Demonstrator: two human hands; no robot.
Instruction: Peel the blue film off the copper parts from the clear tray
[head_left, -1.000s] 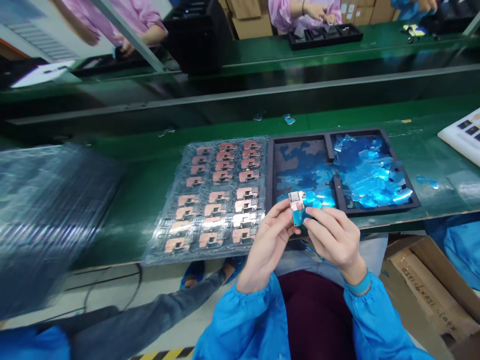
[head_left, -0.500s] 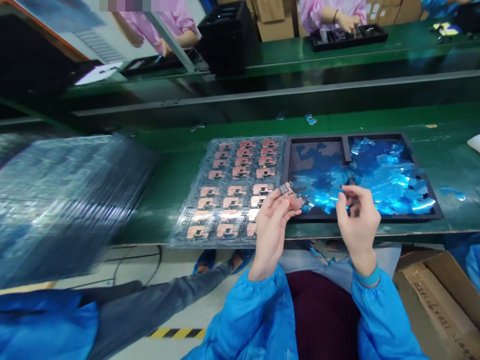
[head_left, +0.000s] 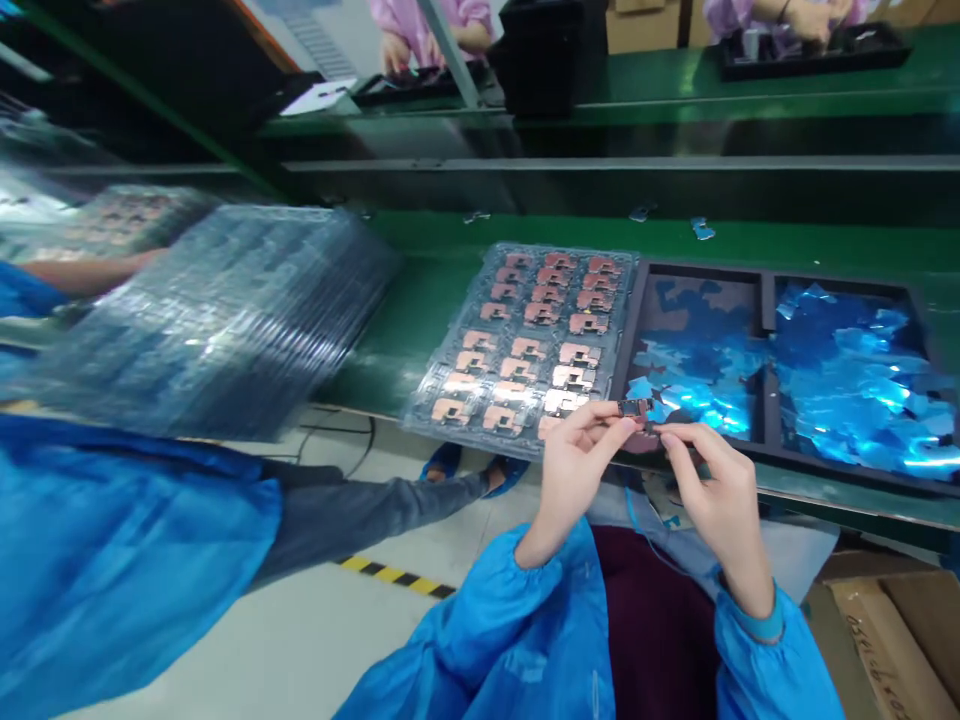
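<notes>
My left hand [head_left: 583,462] pinches a small circuit board [head_left: 636,408] between thumb and fingers, over the near edge of the bench. From the right, my right hand [head_left: 718,482] has thumb and forefinger pinched together at the board's right end. Left of the board lies a clear plastic tray [head_left: 486,325] with rows of copper-coloured circuit boards [head_left: 523,348] in its pockets. On the other side a black divided tray [head_left: 768,300] holds many loose pieces of shiny blue film [head_left: 847,375].
A tall stack of clear trays [head_left: 247,300] leans at left, beside a co-worker's arm [head_left: 97,275] and blue coat [head_left: 142,530]. Small parts [head_left: 703,229] lie along the back of the green bench [head_left: 427,300]. A cardboard box [head_left: 885,630] stands at lower right. Across the bench, people in pink work.
My right hand, apart from the board before, has come in to its right end. The board has turned in my left hand. The whole view has swung left, and a co-worker's arm shows.
</notes>
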